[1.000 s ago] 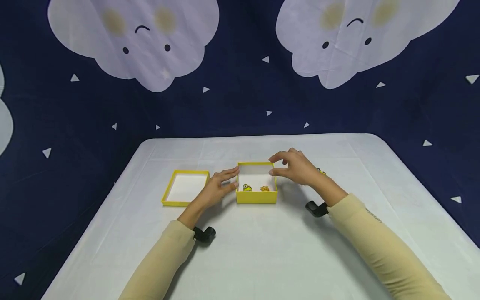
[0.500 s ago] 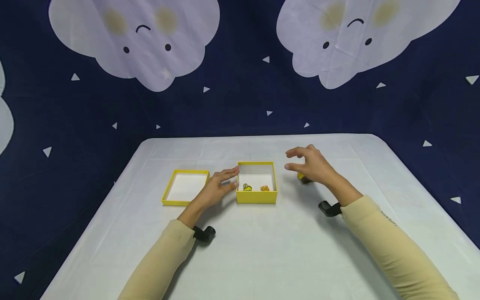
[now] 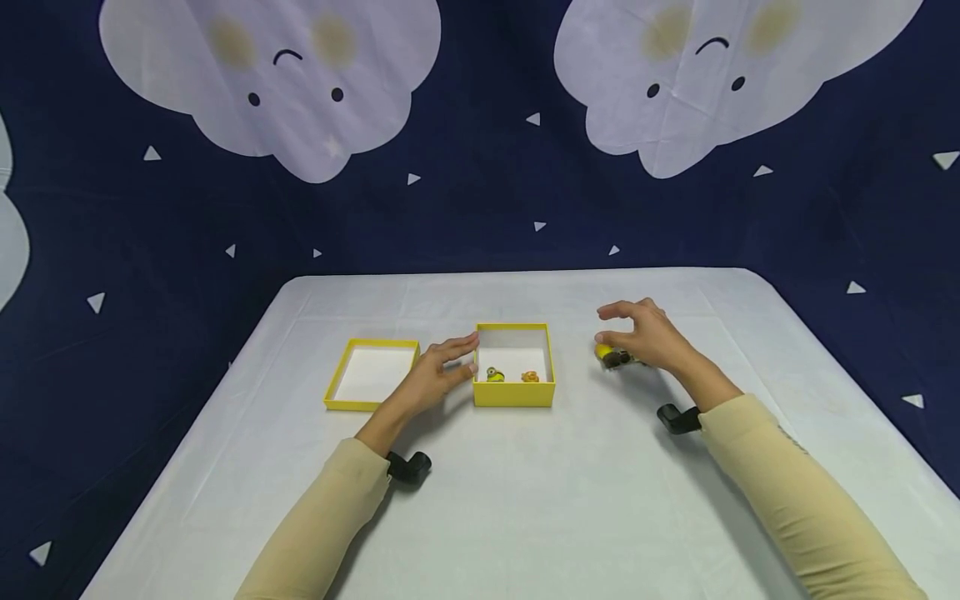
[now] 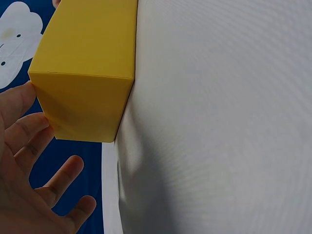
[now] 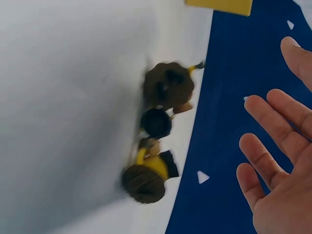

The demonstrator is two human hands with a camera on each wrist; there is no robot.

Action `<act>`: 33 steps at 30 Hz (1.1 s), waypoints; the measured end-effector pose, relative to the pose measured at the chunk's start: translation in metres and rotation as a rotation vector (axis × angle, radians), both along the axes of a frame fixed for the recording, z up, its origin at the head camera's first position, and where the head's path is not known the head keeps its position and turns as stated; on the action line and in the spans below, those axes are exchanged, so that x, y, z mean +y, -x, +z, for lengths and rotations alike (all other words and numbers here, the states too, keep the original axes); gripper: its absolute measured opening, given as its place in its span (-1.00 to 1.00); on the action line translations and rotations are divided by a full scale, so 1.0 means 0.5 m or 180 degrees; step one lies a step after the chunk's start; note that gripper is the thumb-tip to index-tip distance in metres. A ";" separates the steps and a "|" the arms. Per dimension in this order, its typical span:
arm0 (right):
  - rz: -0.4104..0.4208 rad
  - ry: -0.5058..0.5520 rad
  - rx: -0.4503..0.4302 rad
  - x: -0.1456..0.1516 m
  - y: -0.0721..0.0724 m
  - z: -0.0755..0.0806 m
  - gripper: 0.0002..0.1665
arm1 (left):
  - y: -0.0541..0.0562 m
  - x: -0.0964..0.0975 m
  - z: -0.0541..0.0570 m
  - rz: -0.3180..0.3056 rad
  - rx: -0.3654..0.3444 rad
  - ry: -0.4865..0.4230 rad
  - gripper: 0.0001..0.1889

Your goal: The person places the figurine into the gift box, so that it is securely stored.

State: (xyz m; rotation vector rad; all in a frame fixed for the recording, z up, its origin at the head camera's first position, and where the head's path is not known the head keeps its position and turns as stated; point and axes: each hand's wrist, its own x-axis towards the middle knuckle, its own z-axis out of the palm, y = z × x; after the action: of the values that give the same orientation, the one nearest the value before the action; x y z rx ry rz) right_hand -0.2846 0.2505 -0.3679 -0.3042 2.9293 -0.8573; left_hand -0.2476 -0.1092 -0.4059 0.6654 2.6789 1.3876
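Touching box [image 3: 514, 395] with left hand [image 3: 435, 377], right [image 3: 649, 335] spread

"What lies behind the table [image 3: 495, 517]?"

"A dark navy fabric backdrop [image 3: 480, 217], filling the view beyond the far edge and down past the left and right edges."

"Is it patterned?"

"Yes. Two large pale clouds [image 3: 270, 125] appear upside down, one above each far corner, with dot eyes, a curved mouth and yellowish cheeks. Part of a third cloud [image 3: 11, 242] shows well beyond the left edge. Small white triangles [image 3: 540, 227] are scattered about."

"And the tabletop?"

"White cloth [image 3: 375, 304], faintly creased, its far corners rounded. Soft-edged shadows [image 3: 712, 492] fall across it."
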 end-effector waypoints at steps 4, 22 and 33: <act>-0.0023 0.0009 -0.0114 0.013 0.005 -0.012 -0.21 | 0.000 0.000 -0.001 -0.0013 -0.0016 -0.0007 -0.49; 0.0050 0.0002 -0.0395 0.059 0.004 -0.055 -0.28 | 0.001 -0.001 -0.003 -0.0022 -0.0014 -0.0067 -0.50; 0.0233 -0.0049 -0.0136 0.060 0.011 -0.071 -0.37 | -0.001 0.001 -0.003 0.0015 -0.0033 -0.0045 -0.50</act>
State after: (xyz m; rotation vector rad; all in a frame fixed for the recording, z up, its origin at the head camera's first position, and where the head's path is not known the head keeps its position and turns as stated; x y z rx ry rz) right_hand -0.2901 0.2807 -0.4034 -0.3847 2.8647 -0.8204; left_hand -0.2472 -0.1085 -0.4073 0.6517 2.6671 1.4084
